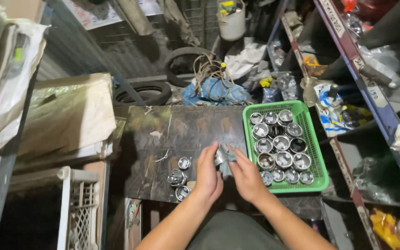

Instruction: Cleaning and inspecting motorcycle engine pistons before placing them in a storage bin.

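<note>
Left hand (208,173) and right hand (245,177) closed together around a metal piston (220,156) wrapped in a grey rag (228,162), above the dark worktop (163,134). Green basket (318,157) of pistons just right; three loose pistons (179,178) left.

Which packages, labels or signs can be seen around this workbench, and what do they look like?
Shelf labels: narrow white strips along the rack rail, right.
Printed packet: white, blue and yellow, crumpled on the right shelf.
Poster: pale printed sheet on the back wall, top left.
Yellow packets: glossy, lower right shelf.
</note>
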